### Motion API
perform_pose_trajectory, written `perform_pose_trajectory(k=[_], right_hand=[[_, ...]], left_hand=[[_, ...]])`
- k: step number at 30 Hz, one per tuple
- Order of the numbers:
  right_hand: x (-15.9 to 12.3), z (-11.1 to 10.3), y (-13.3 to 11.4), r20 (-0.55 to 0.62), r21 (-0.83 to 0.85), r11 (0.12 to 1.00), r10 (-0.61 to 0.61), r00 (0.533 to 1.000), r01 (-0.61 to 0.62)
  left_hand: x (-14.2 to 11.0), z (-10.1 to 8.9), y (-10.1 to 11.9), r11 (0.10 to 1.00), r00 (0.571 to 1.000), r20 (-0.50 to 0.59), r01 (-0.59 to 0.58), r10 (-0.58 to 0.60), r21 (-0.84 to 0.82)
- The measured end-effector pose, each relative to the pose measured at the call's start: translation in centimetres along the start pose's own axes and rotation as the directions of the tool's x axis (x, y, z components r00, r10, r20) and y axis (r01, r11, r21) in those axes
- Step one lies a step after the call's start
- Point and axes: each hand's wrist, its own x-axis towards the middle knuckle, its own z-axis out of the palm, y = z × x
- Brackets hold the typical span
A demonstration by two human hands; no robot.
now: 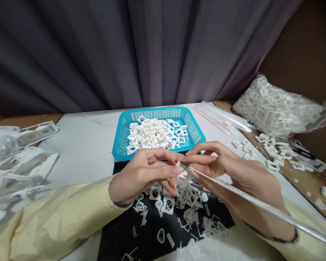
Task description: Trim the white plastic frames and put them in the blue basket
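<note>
Left hand (141, 174) and right hand (220, 165) meet fingertip to fingertip at frame centre, both pinched narrow on one small white plastic piece (182, 173), with one long clear strip (260, 204) running from the right hand's fingers off toward 4 o'clock. One blue basket (122, 132) at 12 o'clock of the hands holds a heap of white pieces, too many to count; one black mat (119, 232) on the desk (87, 145) at 6 o'clock carries dozens of loose scraps. One full clear bag (277, 108) sits at 2 o'clock, a pile of emptied white frames (13, 159) at 9 o'clock.
</note>
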Motion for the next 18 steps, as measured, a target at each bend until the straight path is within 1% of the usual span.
perform_pose_trajectory(k=[4, 7, 10, 13, 15, 16, 18], right_hand=[[-0.5, 1.2, 0.3, -0.056, -0.06, 0.997, -0.057, 0.997, 0.054], [-1.0, 2.2, 0.6, -0.093, -0.121, 0.984, -0.14, 0.986, 0.128], [-1.3, 2.9, 1.0, -0.122, -0.228, 0.951, -0.24, 0.963, 0.208], [-1.3, 3.2, 1.6, -0.112, -0.317, 0.913, -0.306, 0.945, 0.258], [-1.1, 3.3, 2.0, -0.116, -0.346, 0.899, -0.327, 0.938, 0.27], [-1.0, 3.2, 2.2, -0.126, -0.339, 0.904, -0.318, 0.94, 0.26], [-0.7, 2.8, 2.3, -0.183, -0.273, 0.939, -0.264, 0.947, 0.209]], left_hand=[[0.1, 0.0, -0.1, 1.0, 1.0, -0.007, -0.011, 0.011, 0.01], [0.2, -0.1, -0.2, 0.999, 0.999, -0.004, -0.032, 0.032, 0.028], [0.3, -0.3, -0.2, 0.997, 0.999, -0.001, -0.05, 0.05, 0.064], [0.2, -0.1, -0.2, 0.992, 0.999, -0.015, -0.05, 0.052, 0.112], [0.1, 0.1, -0.3, 0.99, 0.999, -0.023, -0.026, 0.029, 0.14], [0.1, 0.2, -0.3, 0.989, 0.999, -0.025, -0.016, 0.02, 0.149], [0.0, 0.4, -0.3, 0.987, 0.999, -0.031, -0.018, 0.023, 0.159]])
